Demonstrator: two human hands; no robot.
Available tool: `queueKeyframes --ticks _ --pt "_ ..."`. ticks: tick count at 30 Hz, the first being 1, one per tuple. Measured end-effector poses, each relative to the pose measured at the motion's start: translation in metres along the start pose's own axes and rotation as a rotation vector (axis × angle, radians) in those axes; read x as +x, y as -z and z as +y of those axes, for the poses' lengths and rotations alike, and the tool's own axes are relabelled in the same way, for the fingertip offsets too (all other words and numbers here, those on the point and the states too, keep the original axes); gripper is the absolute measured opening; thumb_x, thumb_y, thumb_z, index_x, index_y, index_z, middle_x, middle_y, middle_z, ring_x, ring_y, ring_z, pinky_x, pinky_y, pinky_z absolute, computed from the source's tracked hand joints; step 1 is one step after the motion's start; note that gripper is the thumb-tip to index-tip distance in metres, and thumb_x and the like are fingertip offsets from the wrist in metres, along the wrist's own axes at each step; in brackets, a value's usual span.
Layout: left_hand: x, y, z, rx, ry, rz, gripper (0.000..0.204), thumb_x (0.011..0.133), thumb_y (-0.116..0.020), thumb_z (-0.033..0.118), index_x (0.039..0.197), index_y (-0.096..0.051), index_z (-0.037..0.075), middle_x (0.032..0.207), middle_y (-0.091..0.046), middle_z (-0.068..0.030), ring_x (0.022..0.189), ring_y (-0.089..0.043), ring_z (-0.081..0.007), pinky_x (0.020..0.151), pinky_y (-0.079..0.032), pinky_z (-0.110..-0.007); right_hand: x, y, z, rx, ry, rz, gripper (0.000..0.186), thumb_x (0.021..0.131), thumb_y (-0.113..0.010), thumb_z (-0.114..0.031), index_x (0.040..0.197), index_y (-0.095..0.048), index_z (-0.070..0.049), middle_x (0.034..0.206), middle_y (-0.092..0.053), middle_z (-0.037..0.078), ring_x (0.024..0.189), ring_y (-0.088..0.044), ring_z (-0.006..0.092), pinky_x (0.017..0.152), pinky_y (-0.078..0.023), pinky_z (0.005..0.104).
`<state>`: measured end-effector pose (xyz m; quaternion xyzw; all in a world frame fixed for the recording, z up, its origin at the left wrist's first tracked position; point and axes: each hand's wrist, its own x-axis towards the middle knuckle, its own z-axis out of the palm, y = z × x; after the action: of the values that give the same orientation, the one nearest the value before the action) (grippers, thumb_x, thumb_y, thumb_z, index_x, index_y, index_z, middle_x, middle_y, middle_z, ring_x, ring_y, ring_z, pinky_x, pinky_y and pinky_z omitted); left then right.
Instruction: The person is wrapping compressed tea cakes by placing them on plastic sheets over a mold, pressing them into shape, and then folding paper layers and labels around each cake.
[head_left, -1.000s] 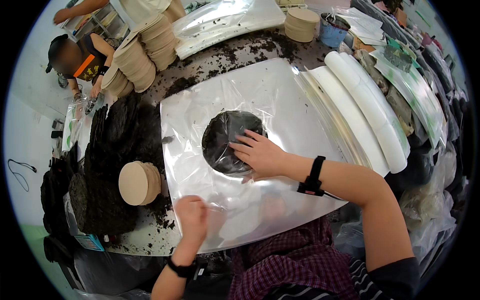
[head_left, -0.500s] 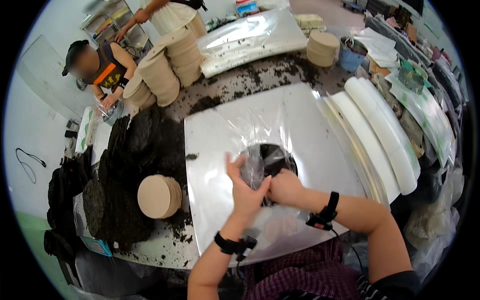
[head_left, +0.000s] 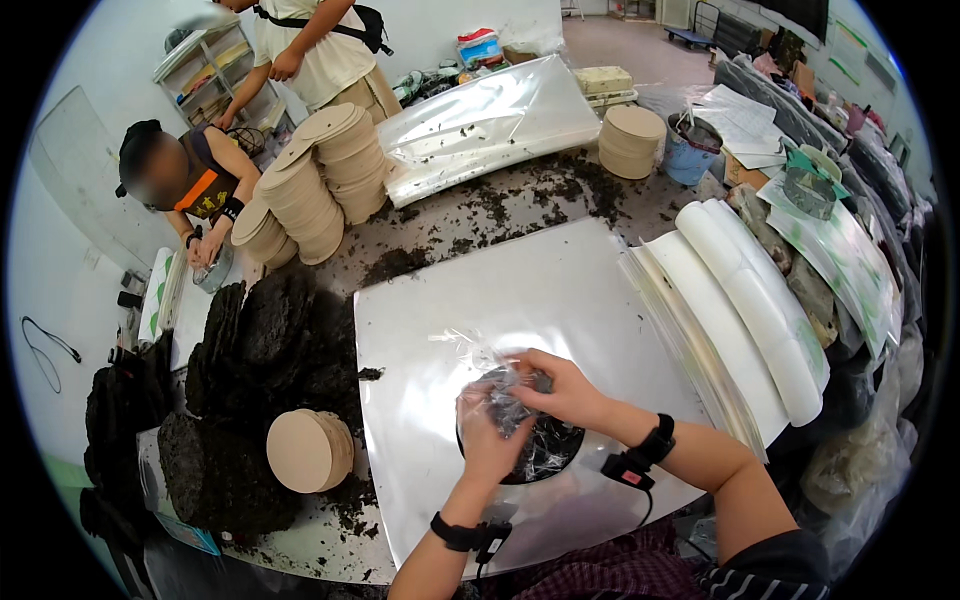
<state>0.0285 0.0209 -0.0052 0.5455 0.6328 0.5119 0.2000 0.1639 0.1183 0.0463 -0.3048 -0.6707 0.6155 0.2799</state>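
A clear plastic film [head_left: 500,400] is crumpled between my two hands over a dark round disc [head_left: 542,455] on a square sheet stack [head_left: 420,330] with a glossy top. My left hand [head_left: 485,435] is closed round the bunched film from the left. My right hand [head_left: 555,390] grips it from the upper right, fingers curled into it. Part of the disc is hidden under my hands and the film. Left of the sheets lies a short stack of beige round discs [head_left: 300,450], next to piles of dark, rough slabs [head_left: 225,470].
Taller beige disc stacks [head_left: 320,200] stand at the back, near glossy sheets [head_left: 480,120] and a blue bucket [head_left: 688,155]. White rolls [head_left: 750,310] line the right side. Crumbs litter the table [head_left: 450,220]. A co-worker [head_left: 195,200] works at the left; another person [head_left: 320,60] stands behind.
My right hand has left its flat position on the film-covered disc and my left hand has come up from below; the film is now gathered into a bunch in both. The view has shifted.
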Motion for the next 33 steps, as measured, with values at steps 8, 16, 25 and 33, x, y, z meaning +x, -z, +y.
queueKeyframes --ticks 8,16,25,33 --pt "0.011 0.005 -0.015 0.283 -0.010 -0.243 0.063 0.069 -0.079 0.001 0.124 -0.049 0.005 0.132 -0.039 -0.0144 0.119 -0.047 -0.0289 0.098 -0.044 -0.039 -0.002 0.005 0.043 -0.489 0.356 -0.104 0.011 0.076 -0.056 0.003 0.082 -0.056 -0.006 0.082 -0.059 0.010 0.081 -0.061 0.0310 0.069 -0.050 0.0389" --pt "0.014 -0.010 0.001 0.213 -0.049 -0.163 0.060 0.069 -0.080 0.008 0.123 -0.054 0.003 0.125 -0.054 -0.0172 0.115 -0.053 -0.0359 0.098 -0.043 -0.042 -0.005 0.016 0.045 -0.542 0.450 -0.094 0.007 0.079 -0.059 -0.005 0.085 -0.056 -0.004 0.081 -0.058 0.012 0.080 -0.059 0.0340 0.073 -0.049 0.0429" --pt "0.013 -0.015 0.005 0.575 -0.247 -0.419 0.089 0.068 -0.079 0.009 0.145 -0.035 -0.004 0.138 -0.044 -0.0246 0.126 -0.044 -0.0427 0.106 -0.036 -0.048 -0.047 0.034 0.030 -0.914 0.170 -0.203 0.030 0.091 -0.061 -0.022 0.115 -0.064 -0.005 0.122 -0.063 0.009 0.121 -0.055 0.0252 0.113 -0.031 0.0509" --pt "-0.007 -0.027 -0.018 0.741 -0.284 -0.426 0.081 0.081 -0.070 0.016 0.146 -0.027 -0.008 0.144 -0.035 -0.0259 0.135 -0.033 -0.0427 0.114 -0.025 -0.052 -0.192 0.236 0.066 -0.965 -0.002 0.796 0.030 0.088 -0.064 -0.020 0.114 -0.065 -0.004 0.125 -0.060 0.016 0.116 -0.054 0.0329 0.099 -0.042 0.0441"
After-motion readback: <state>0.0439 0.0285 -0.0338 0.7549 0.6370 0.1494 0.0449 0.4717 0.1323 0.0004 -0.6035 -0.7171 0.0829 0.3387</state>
